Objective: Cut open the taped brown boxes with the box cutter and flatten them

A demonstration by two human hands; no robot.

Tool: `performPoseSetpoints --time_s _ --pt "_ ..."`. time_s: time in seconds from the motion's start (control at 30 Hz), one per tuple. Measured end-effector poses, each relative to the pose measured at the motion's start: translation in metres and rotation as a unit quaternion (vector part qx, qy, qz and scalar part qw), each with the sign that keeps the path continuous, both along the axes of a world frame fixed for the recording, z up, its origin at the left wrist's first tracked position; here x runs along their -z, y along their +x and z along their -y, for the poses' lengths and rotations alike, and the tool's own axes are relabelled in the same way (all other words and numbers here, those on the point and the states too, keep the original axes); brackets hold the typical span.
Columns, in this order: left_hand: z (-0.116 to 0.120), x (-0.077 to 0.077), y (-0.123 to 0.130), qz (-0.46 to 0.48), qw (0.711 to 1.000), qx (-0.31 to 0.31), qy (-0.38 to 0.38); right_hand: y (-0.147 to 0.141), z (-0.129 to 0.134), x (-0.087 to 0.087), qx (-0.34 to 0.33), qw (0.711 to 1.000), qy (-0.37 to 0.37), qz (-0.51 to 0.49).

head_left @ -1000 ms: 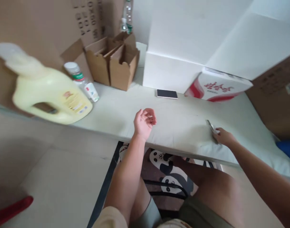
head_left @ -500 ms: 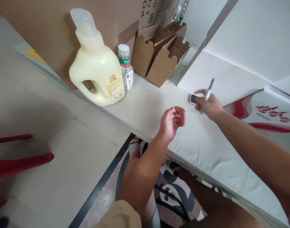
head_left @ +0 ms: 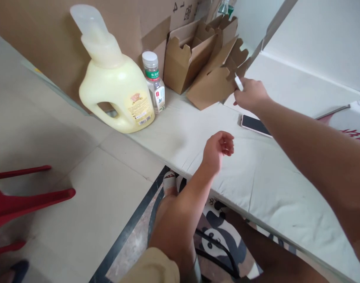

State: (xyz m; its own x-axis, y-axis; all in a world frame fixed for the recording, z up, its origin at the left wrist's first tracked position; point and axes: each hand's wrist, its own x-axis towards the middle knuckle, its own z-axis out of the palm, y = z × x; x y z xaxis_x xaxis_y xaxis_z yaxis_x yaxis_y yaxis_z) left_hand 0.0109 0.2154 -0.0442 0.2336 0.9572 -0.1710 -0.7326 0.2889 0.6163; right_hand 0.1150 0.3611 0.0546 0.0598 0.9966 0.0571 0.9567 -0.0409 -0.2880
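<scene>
My right hand [head_left: 252, 94] holds a white pen [head_left: 239, 83] and is at the right end of the front cardboard box [head_left: 211, 86], whose flap stands close to the fingers. That box leans to the right of another open brown box [head_left: 177, 65]. Just below my right wrist, a dark-screened phone [head_left: 255, 125] lies on the white-covered table [head_left: 191, 137]. My left hand [head_left: 219, 151] is over the table near its front edge, its fingers curled inward with nothing seen in them.
A big pale-yellow jug [head_left: 118, 86] and a small clear bottle [head_left: 155, 84] with a white cap stand at the back left. Behind them rises a large carton [head_left: 50, 39]. Red chair legs [head_left: 35, 202] show at the lower left, and a printed red-and-white item [head_left: 352, 122] lies at the right.
My right hand has moved up and left from beside the phone to the front box with the pen. The box now sits more tilted, and more of the phone shows. My left hand stays curled.
</scene>
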Motion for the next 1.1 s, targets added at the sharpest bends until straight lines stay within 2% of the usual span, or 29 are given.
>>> performPoseSetpoints --time_s 0.07,0.1,0.17,0.23,0.3,0.4,0.47,0.5,0.57,0.67,0.8,0.93,1.0,1.1 --pt "0.000 0.004 -0.002 -0.084 0.990 -0.109 -0.011 0.018 0.023 0.004 0.004 0.999 0.048 0.004" --pt "0.000 0.006 -0.005 -0.134 0.974 -0.182 -0.011 0.029 0.038 0.006 0.009 0.998 0.068 0.008" --pt "0.000 0.010 -0.011 -0.225 0.922 -0.315 0.008 0.057 0.080 0.010 0.016 0.995 0.101 0.012" --pt "0.000 0.012 -0.017 -0.284 0.878 -0.379 0.063 0.091 0.132 0.017 0.015 0.991 0.128 -0.027" --pt "0.001 0.011 -0.018 -0.301 0.873 -0.347 0.163 0.125 0.189 0.029 0.025 0.972 0.188 -0.136" --pt "0.009 0.008 -0.001 -0.247 0.879 -0.164 0.372 0.165 0.264 0.055 0.058 0.927 0.249 -0.275" --pt "0.017 0.008 0.018 -0.215 0.860 -0.053 0.460 0.180 0.297 0.073 0.130 0.908 0.250 -0.309" --pt "0.021 0.008 0.028 -0.220 0.848 -0.023 0.483 0.184 0.308 0.081 0.165 0.901 0.231 -0.330" --pt "0.029 0.010 0.046 -0.260 0.825 0.000 0.501 0.186 0.321 0.094 0.217 0.876 0.193 -0.384" --pt "0.033 0.013 0.061 -0.303 0.811 -0.006 0.500 0.185 0.323 0.105 0.238 0.831 0.216 -0.454" --pt "0.031 0.010 0.065 -0.340 0.829 -0.016 0.445 0.183 0.318 0.111 0.212 0.801 0.265 -0.494" --pt "0.030 0.014 0.069 -0.369 0.827 -0.048 0.422 0.181 0.313 0.114 0.145 0.744 0.308 -0.575" --pt "0.029 0.020 0.072 -0.359 0.840 -0.079 0.399 0.182 0.313 0.115 0.118 0.737 0.301 -0.593" --pt "0.027 0.028 0.075 -0.349 0.856 -0.115 0.363 0.185 0.315 0.117 0.115 0.755 0.292 -0.576"
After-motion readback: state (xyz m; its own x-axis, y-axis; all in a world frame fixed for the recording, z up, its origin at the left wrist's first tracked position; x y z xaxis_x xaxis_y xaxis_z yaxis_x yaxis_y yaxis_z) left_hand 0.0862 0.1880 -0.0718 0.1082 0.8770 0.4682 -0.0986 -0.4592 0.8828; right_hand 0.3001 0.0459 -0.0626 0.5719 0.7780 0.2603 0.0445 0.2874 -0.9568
